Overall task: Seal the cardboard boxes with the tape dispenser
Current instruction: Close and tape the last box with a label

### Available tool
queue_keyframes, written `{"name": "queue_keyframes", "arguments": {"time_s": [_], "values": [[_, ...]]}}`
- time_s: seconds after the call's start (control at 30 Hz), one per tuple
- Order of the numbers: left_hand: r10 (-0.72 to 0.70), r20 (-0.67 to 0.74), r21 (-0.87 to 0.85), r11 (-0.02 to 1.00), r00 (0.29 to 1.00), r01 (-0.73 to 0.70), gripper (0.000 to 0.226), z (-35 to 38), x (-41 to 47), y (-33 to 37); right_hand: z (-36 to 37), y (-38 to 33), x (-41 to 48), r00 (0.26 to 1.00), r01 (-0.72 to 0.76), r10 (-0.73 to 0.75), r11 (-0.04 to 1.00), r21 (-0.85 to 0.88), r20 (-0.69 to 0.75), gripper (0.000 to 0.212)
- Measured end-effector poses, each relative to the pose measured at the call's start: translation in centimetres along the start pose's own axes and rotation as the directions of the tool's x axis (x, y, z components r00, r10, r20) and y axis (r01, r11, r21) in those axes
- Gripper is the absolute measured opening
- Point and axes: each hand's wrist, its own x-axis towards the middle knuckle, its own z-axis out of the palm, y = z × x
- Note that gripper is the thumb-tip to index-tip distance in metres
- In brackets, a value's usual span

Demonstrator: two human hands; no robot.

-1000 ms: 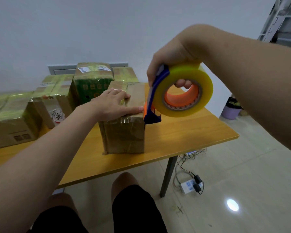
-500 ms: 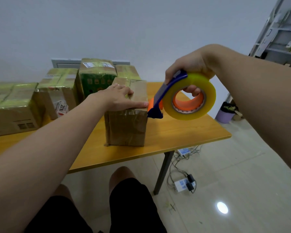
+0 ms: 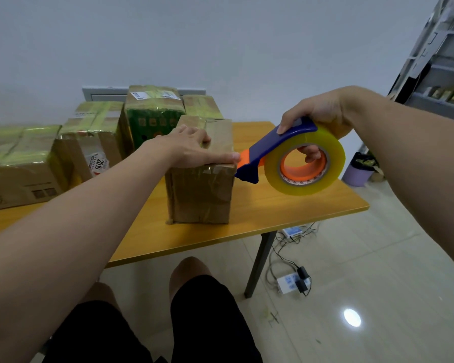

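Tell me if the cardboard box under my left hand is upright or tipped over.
Upright: the cardboard box stands flat on the table, and the left hand rests on its top.

White-red sticker [image 3: 98, 163] on taped box [image 3: 89, 137]: "201", last character unclear. On green box [image 3: 152, 124], shipping labels [image 3: 140, 95] unreadable.

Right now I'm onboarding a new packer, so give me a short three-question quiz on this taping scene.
1. True or false: the left hand rests on top of the front box.
2. Which holds the tape dispenser? A) left hand B) right hand C) neither
3. What colour is the bin on the floor?
Key: 1 true; 2 B; 3 purple.
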Motion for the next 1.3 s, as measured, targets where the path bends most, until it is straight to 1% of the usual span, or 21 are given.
{"name": "queue_keyframes", "arguments": {"time_s": [0.13,0.2,0.27,0.3,0.37,0.47,0.5,0.53,0.6,0.67,0.73,0.8,0.83,0.87,0.9,0.97,1.0,1.07,1.1,1.2,1.3], "values": [[-0.006,0.016,-0.003,1.000,1.000,0.006,0.151,-0.1,0.1,0.3,0.2,-1.9,-0.5,0.998,-0.048,0.044,0.996,-0.080,-0.051,0.051],[-0.013,0.002,0.002,1.000,1.000,0.013,0.151,0.1,0.1,0.4,1.1,-3.8,0.5,0.989,-0.139,0.126,0.963,-0.229,-0.073,0.043],[-0.019,-0.018,0.011,1.000,1.000,0.019,0.153,0.2,0.0,0.5,3.2,-5.5,2.5,0.971,-0.239,0.221,0.885,-0.400,-0.092,0.045],[-0.015,-0.030,0.018,1.000,0.999,0.015,0.154,0.3,-0.1,0.5,4.1,-6.1,3.6,0.965,-0.263,0.246,0.865,-0.427,-0.095,0.044],[-0.001,-0.063,0.036,0.999,0.998,0.003,0.156,0.5,-0.3,0.4,5.2,-6.6,5.2,0.960,-0.278,0.265,0.872,-0.404,-0.089,0.039],[0.013,-0.107,0.043,0.999,0.994,-0.008,0.154,0.8,-0.5,0.4,5.4,-6.5,5.2,0.962,-0.274,0.251,0.881,-0.385,-0.110,0.043],[0.016,-0.120,0.027,1.000,0.993,-0.013,0.148,0.8,-0.5,0.4,5.3,-6.4,4.7,0.964,-0.263,0.227,0.883,-0.389,-0.137,0.044],[0.020,-0.133,-0.006,1.000,0.991,-0.021,0.138,0.9,-0.4,0.3,5.2,-6.4,4.1,0.966,-0.242,0.180,0.883,-0.403,-0.184,0.045],[0.030,-0.177,-0.112,0.992,0.984,-0.050,0.100,1.1,-0.4,0.1,4.6,-6.1,2.3,0.950,-0.172,0.033,0.885,-0.434,-0.309,0.041],[0.042,-0.241,-0.213,0.972,0.969,-0.095,0.067,1.1,-0.5,0.1,3.5,-5.7,0.4,0.899,-0.085,-0.109,0.907,-0.412,-0.424,0.037],[0.040,-0.264,-0.307,0.944,0.964,-0.123,0.054,1.1,-0.7,0.1,2.5,-5.2,-1.1,0.848,-0.013,-0.189,0.926,-0.376,-0.494,0.036],[0.009,-0.310,-0.359,0.925,0.951,-0.126,0.050,1.1,-1.0,-0.1,1.9,-4.7,-1.8,0.803,0.063,-0.247,0.940,-0.335,-0.542,0.034],[-0.006,-0.380,-0.347,0.928,0.925,-0.137,0.047,1.2,-1.3,-0.2,1.8,-4.4,-1.8,0.768,0.118,-0.276,0.948,-0.297,-0.577,0.037],[-0.015,-0.475,-0.311,0.938,0.880,-0.152,0.042,1.3,-1.6,-0.3,1.6,-4.1,-1.6,0.715,0.183,-0.302,0.951,-0.247,-0.631,0.042],[-0.017,-0.573,-0.264,0.950,0.819,-0.165,0.037,1.5,-1.9,-0.5,1.6,-4.0,-1.1,0.643,0.256,-0.320,0.946,-0.198,-0.696,0.044],[0.004,-0.705,-0.177,0.967,0.709,-0.181,0.033,2.1,-2.5,-0.5,2.3,-4.1,0.5,0.516,0.425,-0.352,0.897,-0.123,-0.781,0.039],[0.024,-0.737,-0.141,0.972,0.675,-0.188,0.036,2.4,-2.7,-0.5,3.0,-4.4,1.6,0.483,0.526,-0.375,0.847,-0.080,-0.791,0.037],[0.082,-0.781,-0.065,0.975,0.619,-0.211,0.044,3.0,-3.0,-0.4,5.0,-5.3,4.1,0.440,0.720,-0.427,0.693,0.026,-0.790,0.036],[0.114,-0.800,-0.030,0.973,0.589,-0.228,0.047,3.3,-3.1,-0.5,6.0,-5.9,5.4,0.414,0.784,-0.438,0.618,0.068,-0.798,0.037],[0.199,-0.854,0.046,0.949,0.480,-0.311,0.053,3.8,-3.3,-1.3,8.2,-7.7,8.8,0.339,0.881,-0.432,0.457,0.121,-0.836,0.040],[0.261,-0.893,0.099,0.909,0.366,-0.405,0.056,4.1,-3.1,-1.8,9.5,-8.9,11.7,0.318,0.919,-0.445,0.362,0.157,-0.837,0.043]]}}
